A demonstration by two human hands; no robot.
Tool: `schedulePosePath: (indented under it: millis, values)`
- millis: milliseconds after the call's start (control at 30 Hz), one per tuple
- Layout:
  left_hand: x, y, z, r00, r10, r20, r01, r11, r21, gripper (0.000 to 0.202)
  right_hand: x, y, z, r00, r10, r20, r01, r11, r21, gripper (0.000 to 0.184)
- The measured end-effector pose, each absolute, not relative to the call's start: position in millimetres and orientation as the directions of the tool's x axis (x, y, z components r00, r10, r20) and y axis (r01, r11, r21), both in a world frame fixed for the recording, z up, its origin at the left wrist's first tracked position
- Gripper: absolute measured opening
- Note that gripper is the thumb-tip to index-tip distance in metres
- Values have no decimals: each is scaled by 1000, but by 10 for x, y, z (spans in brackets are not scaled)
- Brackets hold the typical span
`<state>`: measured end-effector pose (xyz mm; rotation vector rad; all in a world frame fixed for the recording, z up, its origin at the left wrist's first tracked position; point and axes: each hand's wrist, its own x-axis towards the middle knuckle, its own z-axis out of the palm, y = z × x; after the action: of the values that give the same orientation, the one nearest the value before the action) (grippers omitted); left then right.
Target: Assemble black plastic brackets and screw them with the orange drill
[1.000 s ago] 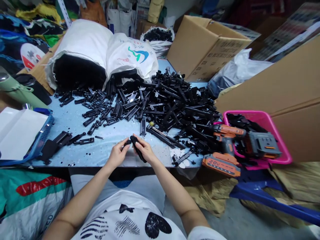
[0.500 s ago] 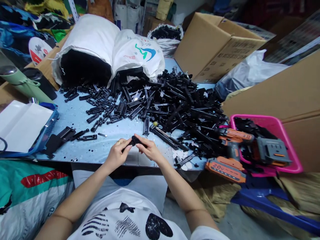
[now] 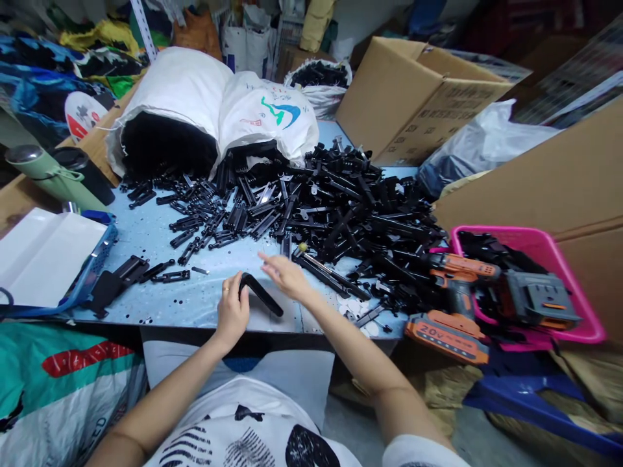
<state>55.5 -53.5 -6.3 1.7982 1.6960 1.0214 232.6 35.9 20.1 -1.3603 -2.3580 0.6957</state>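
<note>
My left hand [image 3: 232,310] grips one end of a long black plastic bar [image 3: 264,296], bent near the fingers and slanting down to the right over the table's front edge. Just above the bar is my right hand [image 3: 287,275], its fingers stretched forward and apart from the bar; they are a little blurred. Beyond both hands lies a large heap of black plastic parts [image 3: 350,201]. Smaller black link-shaped parts [image 3: 182,239] are scattered on the left. A stick with a yellow tip [image 3: 302,247] lies right of my right hand.
An orange cordless drill [image 3: 455,298] leans by a pink basket [image 3: 574,279] on the right. White sacks [image 3: 175,78] spill black parts at the back. A cardboard box [image 3: 389,97] stands behind the heap. At left are a blue tray [image 3: 104,243] and a green bottle [image 3: 53,175].
Both hands held a small dark piece together before. Now my right hand has come away from it, and the long black bar shows in my left hand. The view has shifted slightly.
</note>
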Motion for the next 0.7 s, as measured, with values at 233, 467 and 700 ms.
schedulePosePath:
  millis: [233, 467, 700]
  values:
    - [529, -169, -52, 663, 749, 5, 726, -645, 239, 46, 2831, 1592, 566, -113, 982, -150, 985, 131, 116, 23]
    - [366, -268, -59, 491, 871, -33, 861, -478, 174, 35, 2999, 1097, 733, -182, 981, -61, 981, 186, 58, 25]
    - [418, -173, -175, 596, 799, -76, 756, -527, 389, 33, 3034, -43, 189, -727, 656, -204, 687, 690, -227, 41]
